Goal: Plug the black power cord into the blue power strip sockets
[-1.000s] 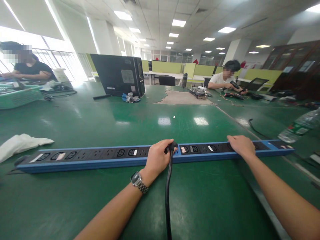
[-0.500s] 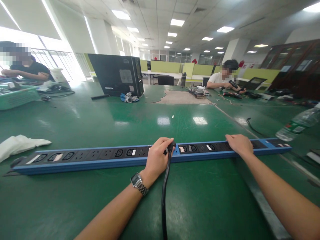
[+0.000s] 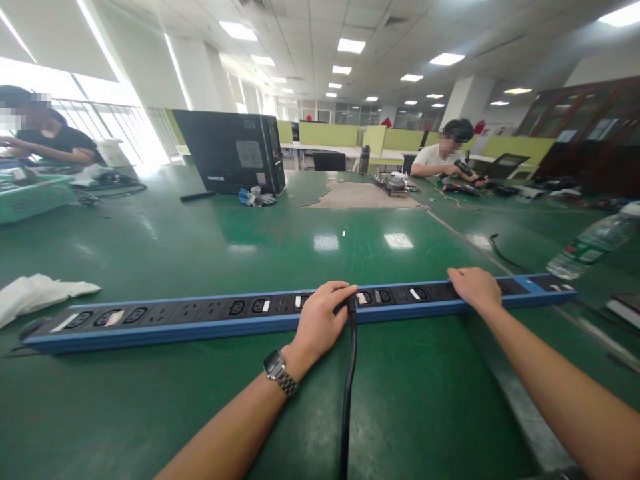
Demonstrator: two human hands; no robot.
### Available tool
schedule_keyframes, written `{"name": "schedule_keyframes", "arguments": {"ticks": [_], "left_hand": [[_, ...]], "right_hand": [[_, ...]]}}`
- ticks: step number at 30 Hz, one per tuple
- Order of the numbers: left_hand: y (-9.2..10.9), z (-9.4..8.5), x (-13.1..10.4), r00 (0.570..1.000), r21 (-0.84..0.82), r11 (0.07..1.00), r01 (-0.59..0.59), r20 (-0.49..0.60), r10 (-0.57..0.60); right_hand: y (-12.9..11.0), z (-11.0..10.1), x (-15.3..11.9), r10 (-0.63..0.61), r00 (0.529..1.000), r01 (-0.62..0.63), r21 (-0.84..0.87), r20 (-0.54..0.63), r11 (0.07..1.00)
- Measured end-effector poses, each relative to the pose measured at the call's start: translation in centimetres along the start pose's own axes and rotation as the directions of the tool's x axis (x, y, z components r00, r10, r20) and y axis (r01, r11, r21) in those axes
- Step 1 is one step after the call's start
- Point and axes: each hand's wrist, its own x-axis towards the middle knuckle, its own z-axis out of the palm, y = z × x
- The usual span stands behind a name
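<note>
A long blue power strip [image 3: 175,335] with a black socket face runs across the table in front of me. My left hand [image 3: 323,321], with a watch [image 3: 275,367] on its wrist, closes over a black plug [image 3: 353,305] at the middle of the strip. The fingers cover most of the plug, so I cannot tell how deep it sits in a socket. From it a thick black cable [image 3: 349,393] hangs down toward me. Farther right, my right hand [image 3: 476,289] is wrapped over the strip, gripping its edges.
On the green table [image 3: 280,250] lie white tissue [image 3: 43,295], a plastic bottle [image 3: 593,245], gloves [image 3: 257,197] and a green basket [image 3: 37,199]. A black computer case [image 3: 230,157] stands behind. One person [image 3: 443,155] sits at the far right, another [image 3: 55,137] at the far left.
My left hand and the plug have shifted slightly right along the strip, and the cable has swung right. My right hand keeps its hold on the strip.
</note>
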Motion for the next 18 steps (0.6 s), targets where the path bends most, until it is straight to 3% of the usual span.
{"name": "schedule_keyframes", "arguments": {"ticks": [2, 4, 8, 11, 13, 18], "left_hand": [[0.7, 0.6, 0.6, 0.989, -0.133, 0.988, 0.083, -0.107, -0.098], [1.5, 2.1, 1.5, 0.975, -0.194, 0.97, 0.147, -0.136, -0.175], [3.3, 6.0, 3.4, 0.985, 0.012, 0.986, 0.168, 0.048, -0.169], [4.2, 8.0, 4.6, 0.97, 0.151, 0.969, 0.197, 0.116, -0.215], [4.7, 8.5, 5.3, 0.966, 0.197, 0.966, 0.171, 0.16, -0.203], [5.5, 8.7, 5.7, 0.956, 0.267, 0.962, -0.061, 0.292, -0.02]], "right_hand": [[-0.1, -0.1, 0.0, 0.0, 1.0, 0.0, 0.0, -0.008, 1.0], [-0.3, -0.3, -0.1, 0.019, 1.0, -0.019, 0.0, -0.001, 1.0], [-0.6, -0.7, -0.2, 0.049, 0.998, -0.048, -0.008, 0.047, 0.999], [-0.8, -0.9, -0.2, 0.045, 0.998, -0.045, -0.003, 0.049, 0.999], [-0.8, -0.9, -0.3, 0.054, 0.997, -0.054, 0.006, 0.048, 0.998], [-0.9, -1.1, -0.5, 0.064, 0.996, -0.066, 0.015, 0.067, 0.998]]}}
